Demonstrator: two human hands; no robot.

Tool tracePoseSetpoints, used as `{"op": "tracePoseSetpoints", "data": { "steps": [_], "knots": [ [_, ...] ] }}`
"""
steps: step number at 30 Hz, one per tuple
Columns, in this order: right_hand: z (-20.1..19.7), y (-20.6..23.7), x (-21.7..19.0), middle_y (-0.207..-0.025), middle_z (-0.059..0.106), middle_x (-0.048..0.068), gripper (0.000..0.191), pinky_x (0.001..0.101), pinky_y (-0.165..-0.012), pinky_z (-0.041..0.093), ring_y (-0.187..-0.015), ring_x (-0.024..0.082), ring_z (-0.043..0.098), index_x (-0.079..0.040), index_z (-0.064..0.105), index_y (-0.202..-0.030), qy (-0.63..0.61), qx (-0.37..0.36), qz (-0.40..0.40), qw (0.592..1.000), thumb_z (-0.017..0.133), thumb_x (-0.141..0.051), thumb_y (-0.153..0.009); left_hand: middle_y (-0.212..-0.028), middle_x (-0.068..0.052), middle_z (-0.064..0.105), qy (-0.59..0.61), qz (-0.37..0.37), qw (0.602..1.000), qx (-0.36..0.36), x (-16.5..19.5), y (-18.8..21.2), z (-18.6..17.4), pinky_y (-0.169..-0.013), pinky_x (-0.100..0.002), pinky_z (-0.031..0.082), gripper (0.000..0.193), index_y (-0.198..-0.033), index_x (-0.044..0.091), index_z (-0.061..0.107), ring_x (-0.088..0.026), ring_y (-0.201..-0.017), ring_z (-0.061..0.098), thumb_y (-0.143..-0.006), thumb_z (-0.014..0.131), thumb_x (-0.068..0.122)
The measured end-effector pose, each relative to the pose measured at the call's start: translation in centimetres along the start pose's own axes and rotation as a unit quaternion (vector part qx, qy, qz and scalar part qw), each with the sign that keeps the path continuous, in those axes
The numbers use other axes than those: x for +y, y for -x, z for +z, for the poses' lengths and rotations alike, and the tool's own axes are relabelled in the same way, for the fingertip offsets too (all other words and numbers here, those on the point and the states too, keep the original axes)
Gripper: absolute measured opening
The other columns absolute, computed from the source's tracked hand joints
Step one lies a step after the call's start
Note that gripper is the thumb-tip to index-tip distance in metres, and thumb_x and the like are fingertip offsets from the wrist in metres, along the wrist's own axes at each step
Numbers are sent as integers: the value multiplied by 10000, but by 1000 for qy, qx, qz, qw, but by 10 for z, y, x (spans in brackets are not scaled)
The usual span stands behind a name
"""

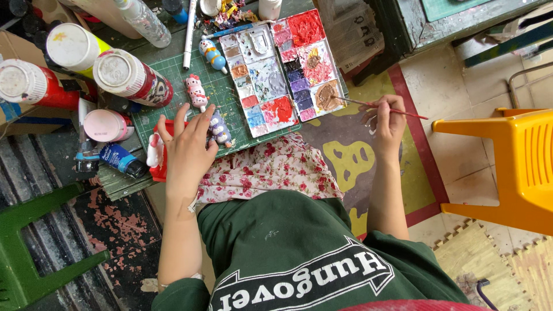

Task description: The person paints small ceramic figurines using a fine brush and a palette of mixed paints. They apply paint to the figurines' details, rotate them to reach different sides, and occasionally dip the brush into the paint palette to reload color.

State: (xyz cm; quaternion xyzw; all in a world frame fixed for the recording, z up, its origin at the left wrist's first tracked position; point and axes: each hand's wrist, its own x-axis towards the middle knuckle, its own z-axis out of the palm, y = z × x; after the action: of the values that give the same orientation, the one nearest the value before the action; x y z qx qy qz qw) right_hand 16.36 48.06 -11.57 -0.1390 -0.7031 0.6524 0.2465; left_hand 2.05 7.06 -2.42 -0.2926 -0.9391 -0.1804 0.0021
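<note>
My left hand [185,148] grips a small painted figurine [219,129] at the front edge of a green cutting mat [222,92]. My right hand [387,122] holds a thin red-handled paintbrush [380,107], its tip resting in a brown well of the open paint palette [276,69]. The palette holds red, purple, blue and brown paint. Two other figurines lie on the mat: a pink and white figurine [196,92] and a blue and yellow figurine [212,55]. A floral cloth [271,170] covers my lap.
Several paint bottles [129,75] lie at the left of the mat, with a small blue bottle [122,159] near the table edge. A yellow plastic chair [512,167] stands at the right, a green stool [29,247] at the lower left. Foam mats cover the floor.
</note>
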Motion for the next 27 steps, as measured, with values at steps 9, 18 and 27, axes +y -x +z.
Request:
{"op": "tracePoseSetpoints", "data": {
  "steps": [9,18,27],
  "knots": [
    [3,-2,0,-966,717,126,124,199,-570,392,-712,102,627,-90,489,-1124,-15,-9,6,1000,418,-179,-1174,-1314,-81,684,1,-6,1000,0,0,0,-1,-1222,-624,112,682,-1486,137,546,-317,-1443,431,-830,729,116],
    [9,-5,2,-992,708,116,137,223,-600,392,-739,106,644,-87,496,-1120,-7,-21,6,1000,431,-192,-1178,-1273,-88,695,-2,-18,1000,-4,0,-2,2,-1219,-633,100,686,-1472,128,552,-323,-1445,439,-812,738,117],
    [19,-1,1,-1000,718,131,138,217,-600,382,-730,110,634,-68,498,-1121,5,-12,-7,1000,434,-179,-1171,-1272,-92,695,4,-19,1000,2,-1,-3,4,-1214,-641,99,689,-1471,128,557,-321,-1435,447,-807,741,119]
  ]
}}
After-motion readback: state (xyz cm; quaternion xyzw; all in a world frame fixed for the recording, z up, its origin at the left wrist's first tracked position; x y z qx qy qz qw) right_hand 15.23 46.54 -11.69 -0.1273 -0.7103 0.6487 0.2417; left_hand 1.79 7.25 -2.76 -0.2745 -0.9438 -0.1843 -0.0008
